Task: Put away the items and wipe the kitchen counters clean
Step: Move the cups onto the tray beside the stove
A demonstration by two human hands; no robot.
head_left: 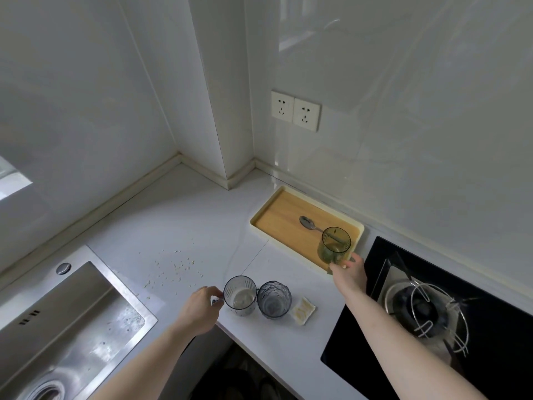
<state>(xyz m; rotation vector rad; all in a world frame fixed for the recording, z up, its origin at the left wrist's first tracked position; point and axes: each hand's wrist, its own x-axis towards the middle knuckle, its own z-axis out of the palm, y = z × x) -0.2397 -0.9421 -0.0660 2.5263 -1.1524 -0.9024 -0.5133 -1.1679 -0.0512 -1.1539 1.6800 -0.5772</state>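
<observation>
Two bare arms reach out over the white counter [184,226]. The left hand [199,308] pinches the handle of a clear glass mug [240,295]. Farther off, the right hand [347,271] grips a green glass cup [334,245] above the wooden tray [277,215], beside a spoon [308,223].

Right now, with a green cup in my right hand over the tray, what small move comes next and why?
Probably lower the green cup onto the bare wood of the tray, beside the spoon; your right hand holds it above the tray's near end.
</observation>
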